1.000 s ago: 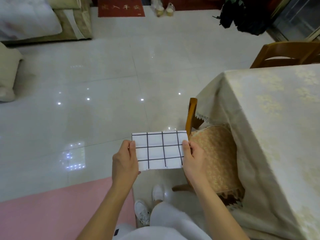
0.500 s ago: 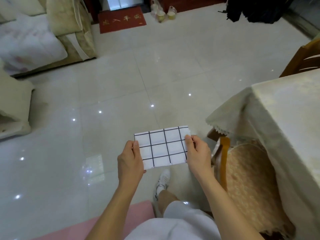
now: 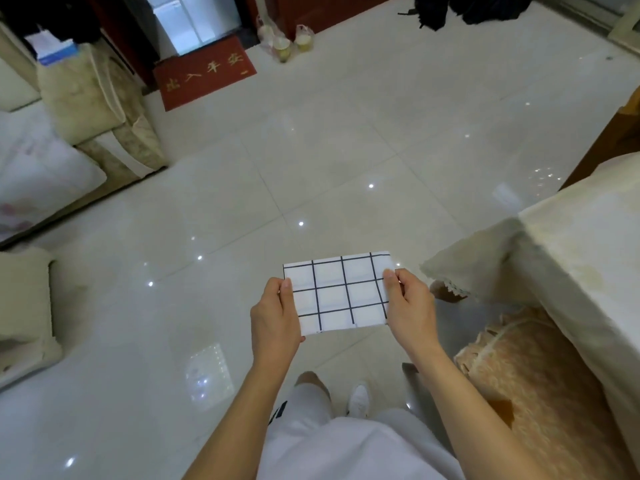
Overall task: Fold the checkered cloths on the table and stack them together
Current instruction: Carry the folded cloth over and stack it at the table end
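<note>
A white cloth with a black grid pattern [image 3: 341,292], folded into a small rectangle, is held flat in the air above the tiled floor. My left hand [image 3: 275,317] grips its left edge, thumb on top. My right hand [image 3: 408,306] pinches its right edge, thumb on top. The table [image 3: 588,244], covered with a cream tablecloth, is at the right edge of the view, apart from the cloth. No other checkered cloth is in view.
A chair with an orange patterned seat cover [image 3: 540,382] is tucked under the table at the lower right. Sofas [image 3: 90,109] stand along the left. A red doormat [image 3: 204,76] lies by the far door. My legs and a white shoe [image 3: 358,398] are below.
The view has swung left, away from the table, which now shows only at the right edge. Both hands keep the same hold on the folded cloth.
</note>
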Demonstrator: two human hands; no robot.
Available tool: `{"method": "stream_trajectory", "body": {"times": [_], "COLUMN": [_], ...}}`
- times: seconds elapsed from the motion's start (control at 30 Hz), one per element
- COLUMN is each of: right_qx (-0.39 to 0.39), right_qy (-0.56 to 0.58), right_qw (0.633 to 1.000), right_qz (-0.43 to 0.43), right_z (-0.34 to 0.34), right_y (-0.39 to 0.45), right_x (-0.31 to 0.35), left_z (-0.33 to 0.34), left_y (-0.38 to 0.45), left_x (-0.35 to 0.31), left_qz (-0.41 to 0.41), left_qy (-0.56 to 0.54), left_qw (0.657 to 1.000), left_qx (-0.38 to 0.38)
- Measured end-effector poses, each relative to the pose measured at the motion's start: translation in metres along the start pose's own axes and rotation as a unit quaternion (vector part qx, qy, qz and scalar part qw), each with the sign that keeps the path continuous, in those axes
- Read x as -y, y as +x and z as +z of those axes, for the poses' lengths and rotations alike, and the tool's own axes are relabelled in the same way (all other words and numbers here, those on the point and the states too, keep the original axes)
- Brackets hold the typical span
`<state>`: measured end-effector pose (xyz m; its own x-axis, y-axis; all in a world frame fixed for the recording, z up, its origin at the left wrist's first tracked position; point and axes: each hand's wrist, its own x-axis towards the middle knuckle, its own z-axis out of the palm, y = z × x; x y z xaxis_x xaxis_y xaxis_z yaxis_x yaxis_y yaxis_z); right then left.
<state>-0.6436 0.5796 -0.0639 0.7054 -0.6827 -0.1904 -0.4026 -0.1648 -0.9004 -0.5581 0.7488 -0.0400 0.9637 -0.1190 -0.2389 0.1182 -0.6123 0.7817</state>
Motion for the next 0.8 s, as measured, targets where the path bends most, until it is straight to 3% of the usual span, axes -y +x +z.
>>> {"method": "stream_trajectory", "body": {"times": [0.33,0.6,0.8], "right_qx": [-0.068,-0.14,-0.207], "right_qy": [-0.004,-0.016,0.0], "right_qw": [0.997,0.988,0.974], "right_qz": [0.044,0.069,0.097], "right_z": [0.028,0.057,0.048], "right_y": [0.129,0.261,0.323], "right_x": [0.022,0.09,0.11], "left_z": [0.039,0.051,0.085], "left_y": [0.153,0.312,0.381], "left_x": [-0.046,-0.125,-0.174], "left_qz": [0.044,0.085,0.115], "left_qy": [-0.001,-0.003,-0.009], "left_qw": [0.997,0.987,0.974], "left_qx": [0.067,0.136,0.195]}}
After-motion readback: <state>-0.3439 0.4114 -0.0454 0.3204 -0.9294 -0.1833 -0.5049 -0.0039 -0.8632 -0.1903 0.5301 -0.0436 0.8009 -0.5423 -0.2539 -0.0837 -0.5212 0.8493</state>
